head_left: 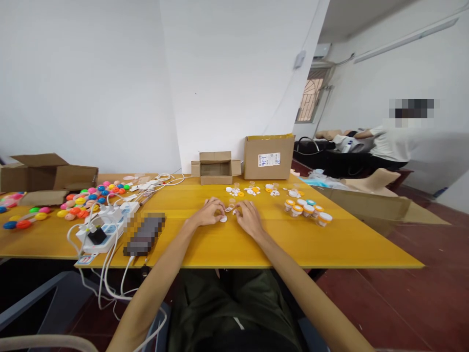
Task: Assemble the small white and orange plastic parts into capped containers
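My left hand (212, 212) is closed near the middle of the table, its thumb and fingertips at the edge of a white round disc (223, 219). Just to the right, my right hand (249, 217) bends its fingers in a pinch on a small white piece (234, 211), too small to name. Between the hands lie several small white plastic parts (229, 209) and a clear round cup (232, 201). Farther back are loose groups of white and yellow gear-like parts (251, 191). Several small clear tubs with orange, white and teal lids (308, 209) stand to the right.
A power strip (110, 230) with cables and a phone (144, 234) lie at left, beside colourful plastic balls (98, 195). A small open carton (215, 168) and a larger box (269, 159) stand at the back. A person (394, 139) sits far right.
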The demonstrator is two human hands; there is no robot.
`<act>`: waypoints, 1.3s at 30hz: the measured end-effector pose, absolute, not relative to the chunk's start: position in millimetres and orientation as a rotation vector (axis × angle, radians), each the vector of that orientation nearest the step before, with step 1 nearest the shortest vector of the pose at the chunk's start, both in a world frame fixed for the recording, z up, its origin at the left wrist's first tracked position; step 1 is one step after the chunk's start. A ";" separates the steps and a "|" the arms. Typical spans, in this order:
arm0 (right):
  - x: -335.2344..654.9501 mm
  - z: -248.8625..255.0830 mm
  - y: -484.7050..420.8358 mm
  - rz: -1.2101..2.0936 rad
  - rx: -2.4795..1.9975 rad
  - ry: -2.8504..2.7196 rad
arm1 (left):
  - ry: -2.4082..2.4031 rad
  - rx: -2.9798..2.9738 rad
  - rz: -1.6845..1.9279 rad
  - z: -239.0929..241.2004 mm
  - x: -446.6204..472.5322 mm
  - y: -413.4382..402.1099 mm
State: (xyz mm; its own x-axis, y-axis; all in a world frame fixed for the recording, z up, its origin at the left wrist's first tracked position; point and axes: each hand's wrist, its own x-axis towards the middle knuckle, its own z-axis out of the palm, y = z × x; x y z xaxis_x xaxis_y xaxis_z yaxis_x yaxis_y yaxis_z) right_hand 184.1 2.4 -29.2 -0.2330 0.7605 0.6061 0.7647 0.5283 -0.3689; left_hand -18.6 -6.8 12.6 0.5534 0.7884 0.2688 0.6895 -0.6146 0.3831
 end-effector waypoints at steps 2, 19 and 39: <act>183.6 -30.9 2.7 -0.003 -1.259 -2.018 | 1.239 2.551 0.620 13.5 -18.9 -7.9; 185.6 -37.4 7.8 0.011 -1.232 -2.078 | 1.622 2.423 0.923 17.6 -25.6 -2.7; 176.7 -27.7 -4.3 0.003 -0.926 -2.154 | 1.399 2.061 1.030 -4.8 -40.4 24.6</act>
